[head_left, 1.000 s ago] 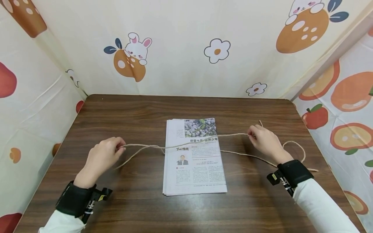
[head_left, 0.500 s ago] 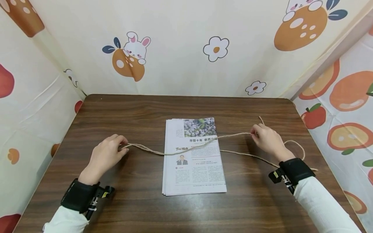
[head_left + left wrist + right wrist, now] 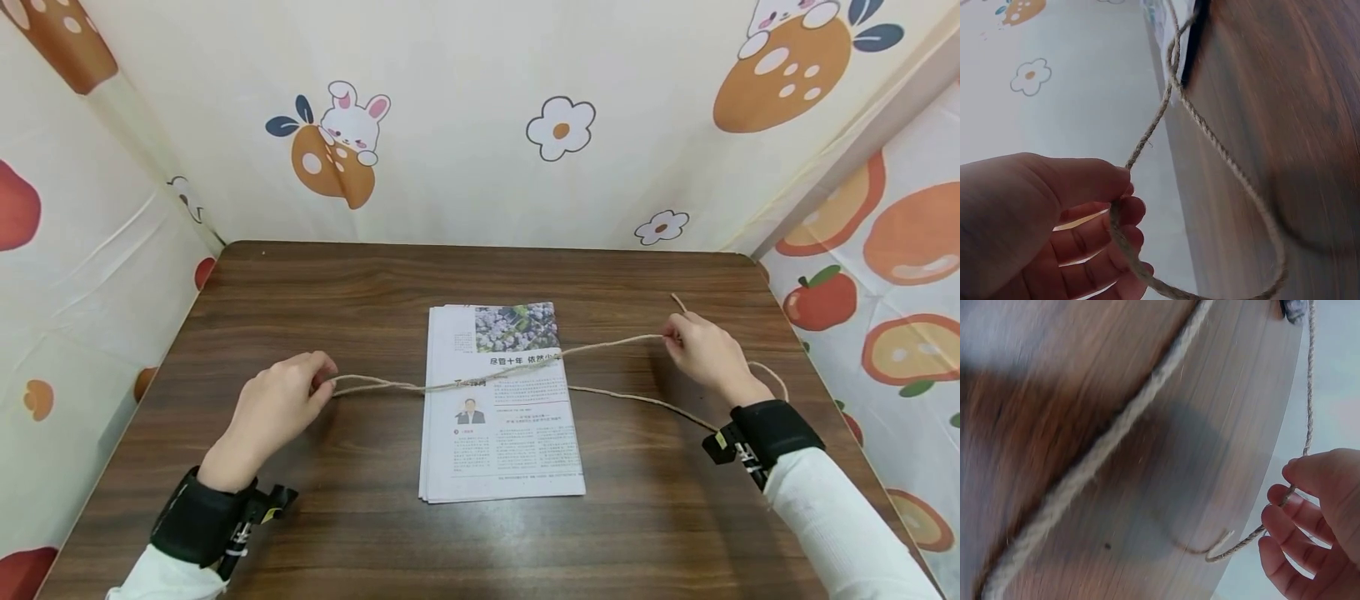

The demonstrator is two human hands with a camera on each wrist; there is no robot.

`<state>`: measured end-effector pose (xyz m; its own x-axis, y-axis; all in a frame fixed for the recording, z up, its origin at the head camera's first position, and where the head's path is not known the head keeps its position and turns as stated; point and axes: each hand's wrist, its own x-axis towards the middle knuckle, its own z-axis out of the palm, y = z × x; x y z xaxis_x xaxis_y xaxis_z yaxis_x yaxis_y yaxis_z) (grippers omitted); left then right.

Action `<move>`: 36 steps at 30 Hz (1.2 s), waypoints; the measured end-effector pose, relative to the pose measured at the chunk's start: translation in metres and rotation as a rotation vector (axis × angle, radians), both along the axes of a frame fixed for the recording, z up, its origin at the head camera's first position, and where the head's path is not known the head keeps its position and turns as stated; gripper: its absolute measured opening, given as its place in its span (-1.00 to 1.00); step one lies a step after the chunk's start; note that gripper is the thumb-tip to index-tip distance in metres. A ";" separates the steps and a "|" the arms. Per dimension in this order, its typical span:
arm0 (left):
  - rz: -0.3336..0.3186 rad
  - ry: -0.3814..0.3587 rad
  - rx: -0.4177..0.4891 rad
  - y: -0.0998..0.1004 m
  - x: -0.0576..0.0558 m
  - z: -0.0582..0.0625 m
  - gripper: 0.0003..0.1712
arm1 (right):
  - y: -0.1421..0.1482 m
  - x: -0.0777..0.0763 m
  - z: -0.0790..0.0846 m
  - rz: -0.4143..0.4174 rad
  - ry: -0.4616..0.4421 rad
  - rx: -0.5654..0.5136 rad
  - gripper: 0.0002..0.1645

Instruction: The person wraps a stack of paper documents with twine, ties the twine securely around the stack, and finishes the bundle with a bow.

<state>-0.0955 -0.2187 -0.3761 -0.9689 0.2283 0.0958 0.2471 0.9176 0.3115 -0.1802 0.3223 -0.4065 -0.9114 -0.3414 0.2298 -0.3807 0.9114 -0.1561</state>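
Note:
A thin beige twine rope (image 3: pixel 606 343) stretches between the two hands, above a stack of folded newspapers (image 3: pixel 502 450). On the left side, my left hand (image 3: pixel 279 408) pinches a bend of the rope between thumb and fingers; its loop (image 3: pixel 1229 156) hangs below the hand in the left wrist view. My right hand (image 3: pixel 705 354) pinches the upper strand near one end, and a short tail (image 3: pixel 1235 550) sticks out past the fingers. A second strand (image 3: pixel 637 398) runs from the newspapers toward the right wrist, partly hidden behind the arm.
The brown wooden table (image 3: pixel 337 292) carries the newspaper stack at its middle. Behind it hangs a pale curtain (image 3: pixel 465 125) with rabbit and flower prints. Fruit-patterned sheets (image 3: pixel 900 350) close off the sides. Each wrist wears a black camera strap (image 3: pixel 201 521).
The right hand has moved slightly right and up, drawing the upper strand along. The left hand has shifted a little right, and the rope's left loose end has drawn in toward it.

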 end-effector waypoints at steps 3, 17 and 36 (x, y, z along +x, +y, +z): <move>0.000 -0.003 0.020 0.004 -0.001 0.000 -0.81 | 0.007 0.000 0.001 -0.031 -0.005 -0.005 -0.90; 0.007 -0.065 0.062 0.011 -0.004 -0.019 -0.85 | 0.039 -0.004 0.004 -0.172 -0.049 -0.019 -0.90; 0.025 0.121 0.054 0.013 -0.003 -0.017 -0.77 | 0.042 0.003 0.001 -0.169 -0.135 -0.044 -0.86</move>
<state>-0.0982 -0.2054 -0.3927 -0.9548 0.1953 0.2239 0.2628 0.9068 0.3296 -0.1775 0.3641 -0.4058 -0.9784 -0.1729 0.1135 -0.1957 0.9517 -0.2366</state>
